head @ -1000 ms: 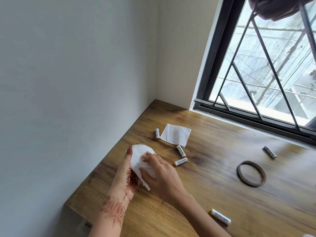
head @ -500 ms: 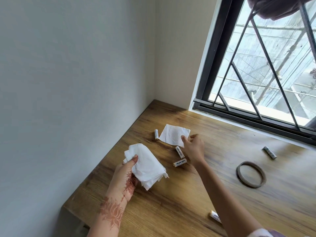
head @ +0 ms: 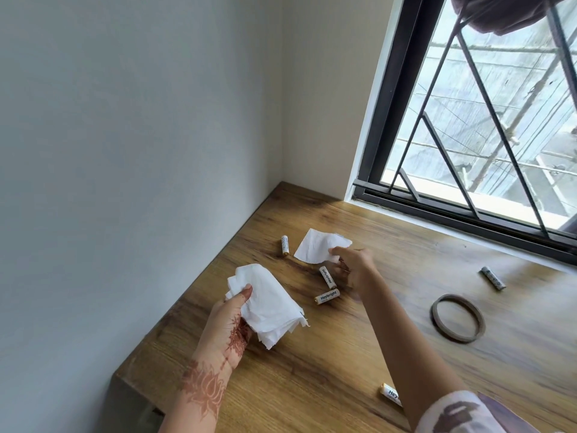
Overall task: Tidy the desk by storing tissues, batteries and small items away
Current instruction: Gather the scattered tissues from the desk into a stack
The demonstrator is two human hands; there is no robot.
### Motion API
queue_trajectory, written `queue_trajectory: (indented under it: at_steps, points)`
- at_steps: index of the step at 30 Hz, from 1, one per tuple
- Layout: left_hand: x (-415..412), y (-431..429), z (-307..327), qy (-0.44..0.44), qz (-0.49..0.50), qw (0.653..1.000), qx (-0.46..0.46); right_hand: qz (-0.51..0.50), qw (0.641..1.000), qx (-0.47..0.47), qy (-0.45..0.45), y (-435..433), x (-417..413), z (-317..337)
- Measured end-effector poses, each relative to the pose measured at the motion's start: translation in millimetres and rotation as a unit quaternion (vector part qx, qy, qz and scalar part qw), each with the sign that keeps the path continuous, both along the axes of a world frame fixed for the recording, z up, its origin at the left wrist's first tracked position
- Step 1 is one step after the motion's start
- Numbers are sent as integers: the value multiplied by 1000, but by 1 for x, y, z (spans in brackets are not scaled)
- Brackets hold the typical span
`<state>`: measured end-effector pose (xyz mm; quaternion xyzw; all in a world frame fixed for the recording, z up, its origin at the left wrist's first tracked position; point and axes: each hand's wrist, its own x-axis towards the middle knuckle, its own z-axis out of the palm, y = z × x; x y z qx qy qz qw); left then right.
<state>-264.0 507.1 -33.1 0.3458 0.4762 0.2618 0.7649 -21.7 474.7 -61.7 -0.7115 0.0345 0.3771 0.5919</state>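
Left hand [head: 229, 320]: holds the tissue stack [head: 268, 304] above the near left part of the table [head: 343, 370], thumb pressed on top; the fingers underneath are hidden.
Right hand [head: 356, 270]: reaches across and pinches the near right edge of the loose tissue [head: 315, 250]. Whether the sheet's far side rests on the wood or floats just over it cannot be told.
Batteries: the far battery [head: 284, 245] lies just left of the loose tissue. The middle battery [head: 327, 276] and lower battery [head: 327, 296] lie just beside the right hand. The near battery [head: 390, 393] sits by the front edge, partly behind the forearm, and the dark battery [head: 492, 278] lies well apart, near the window.
Ring [head: 457, 318]: flat on the table, well apart from both hands.
Risk, tearing: the sheet is thin and held at one edge, so a quick pull could rip it or let it slip free.
Risk, rolling: the right wrist would pass close over the middle and lower batteries, and a brush could send them rolling. The near battery could drop off the front edge.
Risk, stack: its lower layers fan out loosely under one thumb, so adding a sheet could let some slide out.
Risk, storage: no container is in view.
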Motion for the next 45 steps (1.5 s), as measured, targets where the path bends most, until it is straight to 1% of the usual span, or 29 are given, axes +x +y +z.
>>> queue_trajectory:
  at_steps: [1,3,5,8,10,12,14,17,19,20,24,28,32,37,39,41,45]
  points:
    - [0,0,1,0,-1,1000,1,-10,999,39,30,-1,0,4]
    - [0,-1,3,11,0,1000,13,-16,995,88,39,-6,-5,15]
    - [2,-3,8,17,1,1000,24,8,994,108,-5,-11,-12,29]
    - [0,-6,13,-1,-8,1000,26,82,984,90,-128,-24,-32,58]
    - [-3,-7,13,-23,-14,999,25,132,965,68,-218,-34,-49,76]
    - [-5,-8,13,-32,-27,999,34,198,938,42,-281,-42,-71,88]
    - [-5,-12,15,-44,-39,998,34,260,913,19,-315,-50,-92,92]
    - [-3,-19,16,-67,-44,997,22,326,869,-13,-371,-58,-119,90]
    - [-2,-24,18,-74,-50,996,32,346,846,-33,-406,-64,-132,85]
    - [-3,-28,19,-72,-50,995,40,345,839,-34,-419,-67,-137,82]
    - [-3,-44,24,-62,-51,995,55,323,840,-29,-435,-80,-153,71]
    - [-1,-58,22,-72,-79,993,50,312,820,-35,-478,-98,-159,67]
    - [5,-75,25,-77,-104,991,40,301,820,-32,-485,-120,-157,67]
    - [18,-100,20,-52,-85,993,60,286,820,-40,-494,-151,-148,73]
    - [25,-113,20,-53,-82,994,57,280,828,-38,-484,-168,-143,76]
    - [32,-126,18,-60,-93,993,50,266,845,-33,-464,-185,-137,79]
    - [56,-158,12,-67,-134,988,40,190,878,-39,-438,-225,-118,77]
